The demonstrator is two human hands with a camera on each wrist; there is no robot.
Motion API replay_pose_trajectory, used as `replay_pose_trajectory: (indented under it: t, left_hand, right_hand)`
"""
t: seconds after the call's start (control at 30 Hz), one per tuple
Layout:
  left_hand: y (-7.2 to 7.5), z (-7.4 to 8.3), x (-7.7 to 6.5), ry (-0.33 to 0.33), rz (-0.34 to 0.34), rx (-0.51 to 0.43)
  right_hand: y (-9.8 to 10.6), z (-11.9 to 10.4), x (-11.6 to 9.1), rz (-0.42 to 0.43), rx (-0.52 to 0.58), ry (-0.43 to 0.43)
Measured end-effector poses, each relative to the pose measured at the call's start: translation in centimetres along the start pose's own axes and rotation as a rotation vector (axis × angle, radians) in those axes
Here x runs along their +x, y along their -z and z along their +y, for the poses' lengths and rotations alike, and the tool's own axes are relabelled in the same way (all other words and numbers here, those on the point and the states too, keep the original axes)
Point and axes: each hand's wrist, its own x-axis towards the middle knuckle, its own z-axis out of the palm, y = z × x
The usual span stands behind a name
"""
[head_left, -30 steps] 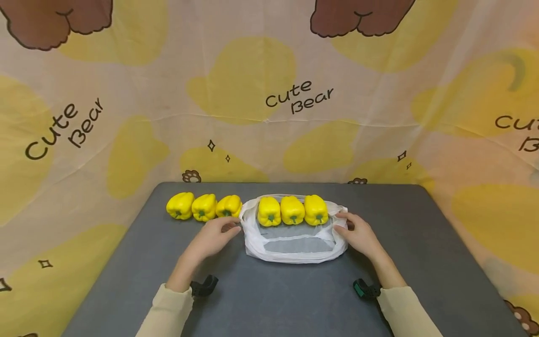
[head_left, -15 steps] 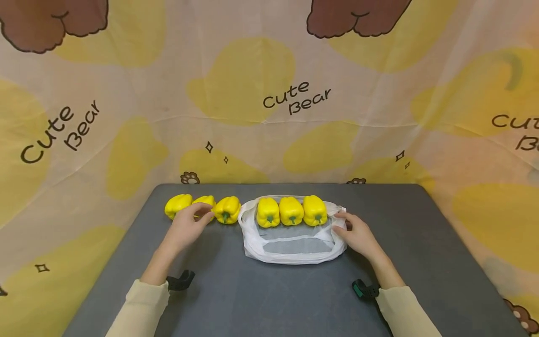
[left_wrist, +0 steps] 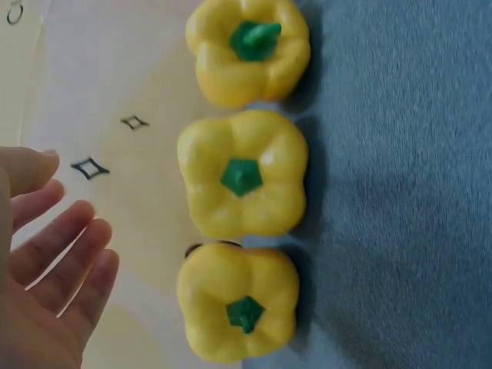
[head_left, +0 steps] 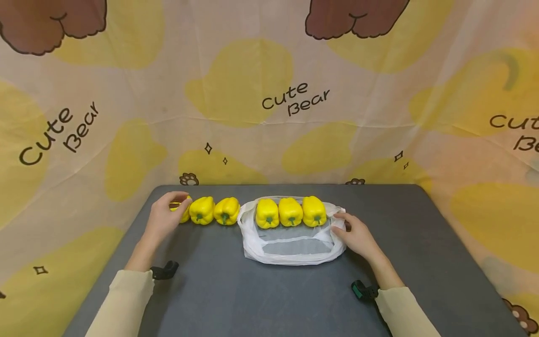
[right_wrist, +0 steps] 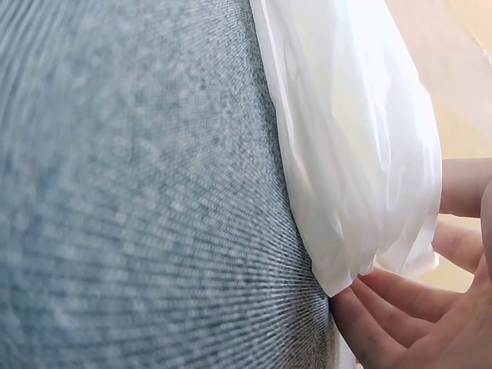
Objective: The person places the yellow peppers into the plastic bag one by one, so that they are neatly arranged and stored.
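My left hand [head_left: 163,215] is over the leftmost of three yellow bell peppers lined up on the table, partly hiding that bell pepper [head_left: 184,215]. The left wrist view shows its fingers spread and loosely bent, apart from the row's middle pepper [left_wrist: 242,175]. A white plastic bag [head_left: 290,258] lies with its mouth wide, and three more yellow bell peppers [head_left: 290,212] stand inside the opening at the back. At the bag's right edge, my right hand [head_left: 357,234] holds the rim; in the right wrist view the fingertips [right_wrist: 365,327] touch the thin white plastic.
The peppers and bag rest near the back edge of a dark grey table [head_left: 269,299]. Behind it hangs a yellow and cream patterned cloth [head_left: 236,84]. The row's right pepper [head_left: 227,211] stands close beside the bag's left rim.
My left hand has left the bag's left rim and moved left along the row to the leftmost pepper. The right hand has stayed at the bag's right edge.
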Motion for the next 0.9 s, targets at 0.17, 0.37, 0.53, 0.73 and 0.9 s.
replay_pose_trajectory:
  t: [0.17, 0.37, 0.53, 0.73, 0.9]
  left_hand:
    - [0.1, -1.3, 0.4, 0.028, 0.033, 0.008]
    - [0.7, -2.7, 0.8, 0.082, 0.01, 0.041]
    - [1.0, -3.8, 0.9, 0.15, 0.007, 0.017]
    - [0.8, -5.1, 0.5, 0.232, -0.003, -0.017]
    - [0.5, -6.1, 0.3, 0.279, -0.059, 0.003]
  right_hand:
    - [-0.1, 0.1, -0.1, 0.003, -0.004, 0.002]
    - [-0.2, 0.2, 0.0, -0.004, -0.006, 0.004]
    - [-0.1, 0.1, 0.1, -0.002, -0.01, 0.001]
    - [0.0, 0.0, 0.0, 0.001, -0.007, 0.003]
    - [-0.1, 0.1, 0.0, 0.011, -0.019, 0.019]
